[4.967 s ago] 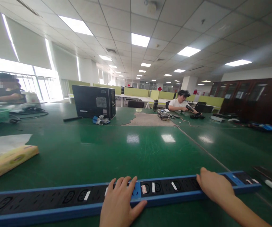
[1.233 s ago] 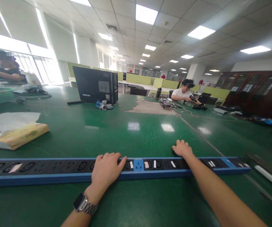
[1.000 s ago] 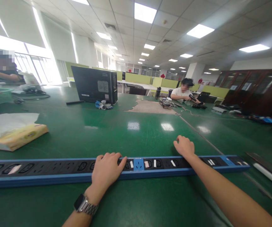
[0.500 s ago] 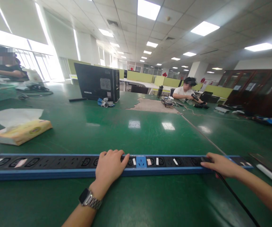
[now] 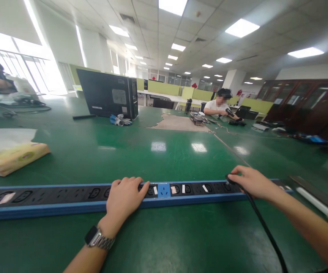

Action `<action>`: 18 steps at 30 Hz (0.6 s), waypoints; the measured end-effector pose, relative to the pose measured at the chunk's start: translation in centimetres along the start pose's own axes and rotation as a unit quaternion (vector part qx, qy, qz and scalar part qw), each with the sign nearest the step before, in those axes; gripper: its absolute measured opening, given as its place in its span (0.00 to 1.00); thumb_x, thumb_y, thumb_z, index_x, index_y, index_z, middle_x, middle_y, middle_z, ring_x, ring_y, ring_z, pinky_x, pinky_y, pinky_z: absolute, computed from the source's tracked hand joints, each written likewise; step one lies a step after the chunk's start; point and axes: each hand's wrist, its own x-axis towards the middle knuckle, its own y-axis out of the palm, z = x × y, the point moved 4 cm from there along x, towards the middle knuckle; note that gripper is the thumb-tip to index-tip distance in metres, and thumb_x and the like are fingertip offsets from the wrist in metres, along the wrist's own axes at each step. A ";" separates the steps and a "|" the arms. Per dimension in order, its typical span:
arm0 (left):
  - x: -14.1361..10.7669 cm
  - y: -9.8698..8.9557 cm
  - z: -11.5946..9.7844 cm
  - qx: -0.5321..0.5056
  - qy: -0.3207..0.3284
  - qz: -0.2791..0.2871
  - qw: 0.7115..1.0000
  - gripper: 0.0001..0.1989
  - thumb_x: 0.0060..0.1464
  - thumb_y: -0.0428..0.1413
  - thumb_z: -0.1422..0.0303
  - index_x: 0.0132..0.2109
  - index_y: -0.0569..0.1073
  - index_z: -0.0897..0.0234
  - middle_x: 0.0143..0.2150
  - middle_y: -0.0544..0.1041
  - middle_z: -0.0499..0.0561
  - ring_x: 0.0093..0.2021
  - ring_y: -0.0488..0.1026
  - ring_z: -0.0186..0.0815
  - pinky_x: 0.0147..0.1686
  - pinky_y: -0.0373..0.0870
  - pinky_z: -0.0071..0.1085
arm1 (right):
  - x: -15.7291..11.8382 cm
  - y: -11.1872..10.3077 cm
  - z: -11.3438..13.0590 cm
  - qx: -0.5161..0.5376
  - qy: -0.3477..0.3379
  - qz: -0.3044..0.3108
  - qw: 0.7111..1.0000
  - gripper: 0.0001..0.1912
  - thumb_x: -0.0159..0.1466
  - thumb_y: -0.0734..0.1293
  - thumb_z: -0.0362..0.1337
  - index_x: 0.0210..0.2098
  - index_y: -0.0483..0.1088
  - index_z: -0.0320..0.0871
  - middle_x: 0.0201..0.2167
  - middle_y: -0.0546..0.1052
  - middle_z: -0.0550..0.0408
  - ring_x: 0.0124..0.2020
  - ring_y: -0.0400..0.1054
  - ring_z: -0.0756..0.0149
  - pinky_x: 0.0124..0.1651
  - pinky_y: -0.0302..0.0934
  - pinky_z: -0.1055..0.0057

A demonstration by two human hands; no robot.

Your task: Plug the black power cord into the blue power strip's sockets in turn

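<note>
A long blue power strip [image 5: 198, 198] with black sockets lies across the green table. My left hand [image 5: 126, 196] grips it left of the blue socket [image 5: 164, 190], fingers over the far edge and thumb along the top. Near the strip's right end, my right hand [image 5: 248, 182] pinches a black power plug [image 5: 231, 179]. The plug is tilted just above the sockets; whether its tip touches one I cannot tell. From under that hand a black cable [image 5: 265, 227] runs down to the bottom edge.
A tissue pack [image 5: 18, 157] lies at left. Farther back stand a black computer case [image 5: 107, 94] and a pair of gloves [image 5: 121, 120]. A white bar [image 5: 314, 200] lies right of the strip. Two people sit across the table, one at far left.
My right hand has risen with the plug, which now tilts up off the strip's face. My left hand keeps its place on the strip. The whole view has shifted a little.
</note>
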 end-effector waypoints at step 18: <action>-0.1 0.1 0.0 -0.002 0.003 -0.001 1.000 0.22 0.63 0.42 0.54 0.40 0.78 0.59 0.41 0.80 0.54 0.45 0.73 0.46 0.46 0.60 0.42 | 0.0 7.6 7.8 -0.271 -0.086 0.020 0.958 0.20 0.67 0.55 0.48 0.33 0.70 0.41 0.35 0.78 0.45 0.39 0.74 0.54 0.37 0.60 0.66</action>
